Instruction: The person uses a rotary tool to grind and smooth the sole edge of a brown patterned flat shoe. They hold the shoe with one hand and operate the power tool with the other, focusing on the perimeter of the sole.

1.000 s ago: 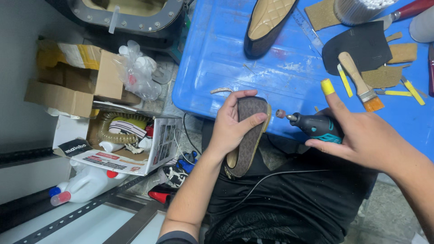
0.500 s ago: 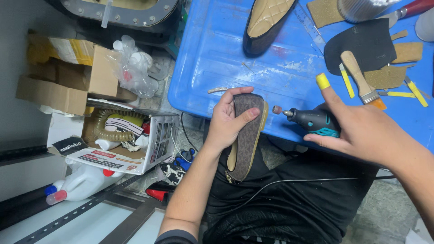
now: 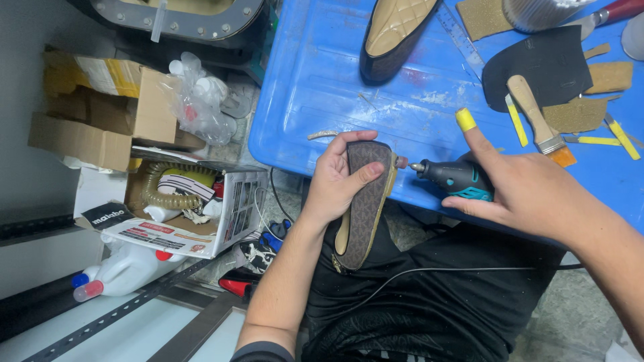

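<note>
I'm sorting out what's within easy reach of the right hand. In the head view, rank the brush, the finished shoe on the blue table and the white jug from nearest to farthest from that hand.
From the right hand:
1. Brush, just above the hand on the blue table.
2. Finished shoe, up and to the left, at the table's far edge.
3. White jug, far left, on the floor.

Shoe (image 3: 365, 201) matt patterned fabric; rotary tool (image 3: 456, 179) matt plastic; tabletop (image 3: 322, 80) scuffed blue plastic.

Left hand (image 3: 339, 177) curled, thumb pressed across front, forearm bare. Right hand (image 3: 520, 191) clenched, forefinger raised, tip taped yellow.
</note>
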